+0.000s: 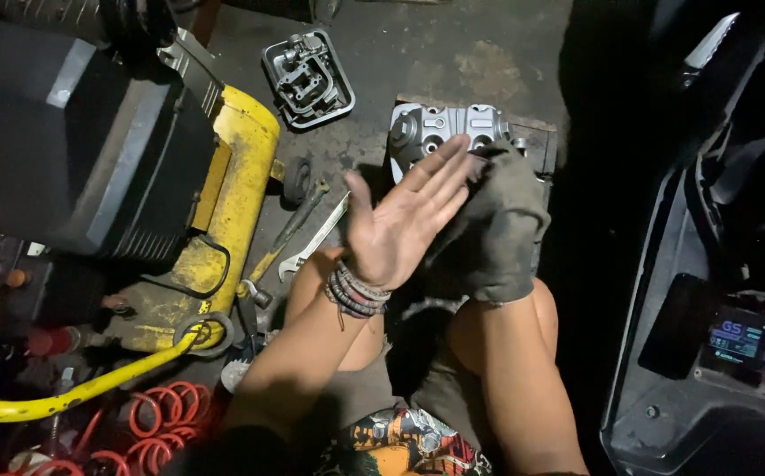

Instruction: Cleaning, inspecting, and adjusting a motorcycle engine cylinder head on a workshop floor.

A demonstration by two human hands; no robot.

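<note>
My left hand (pixel 397 222) is bare, with several bead bracelets on the wrist. It is held flat, palm up and fingers stretched out, and its fingertips lie against the dark grey glove (pixel 497 229) that covers my right hand (pixel 488 211). The gloved hand shows its back, and its fingertips reach the near edge of a grey metal engine head cover (pixel 440 126) on a wooden block (pixel 537 141). The gloved fingers are partly hidden by my left hand. Both forearms rest over my bare knees.
A yellow compressor tank (pixel 237 189) with a black motor housing (pixel 91 141) stands at left. A wrench (pixel 312 242) and a screwdriver (pixel 290 231) lie on the concrete floor. Another engine part (pixel 307 78) sits at the back. Red coiled hose (pixel 157 423) is lower left; a dark scooter body (pixel 709 335) is at right.
</note>
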